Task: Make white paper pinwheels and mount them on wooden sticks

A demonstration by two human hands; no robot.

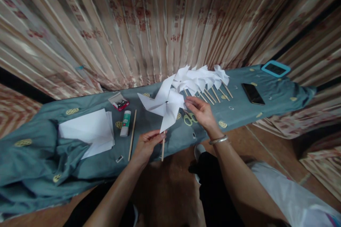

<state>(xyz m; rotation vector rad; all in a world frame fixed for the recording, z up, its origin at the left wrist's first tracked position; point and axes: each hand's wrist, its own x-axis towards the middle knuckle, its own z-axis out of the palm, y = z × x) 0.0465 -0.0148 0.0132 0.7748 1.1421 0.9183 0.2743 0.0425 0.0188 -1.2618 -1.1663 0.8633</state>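
Observation:
A white paper pinwheel point(157, 102), pinned at its centre with a small silver tack, is held upright above the table. My left hand point(147, 144) pinches its wooden stick just below the blades, and the stick's lower end sticks out beneath the fingers. At the pinwheel's right side, the closed fingers of my right hand point(198, 110) hold the edge of a paper blade. Scissors point(188, 119) with yellow-green handles lie partly hidden behind my right hand. Behind the held pinwheel, several finished-looking white pinwheels point(198, 78) rest in an overlapping row, sticks pointing towards me.
Left on the green-cloth table point(101, 168) lie stacked white paper point(85, 127), an open box of tacks point(119, 101), a glue stick point(125, 123) and a loose wooden stick point(132, 134). A phone point(253, 94) and a blue-framed device point(275, 68) are at right. A curtain point(138, 25) hangs behind.

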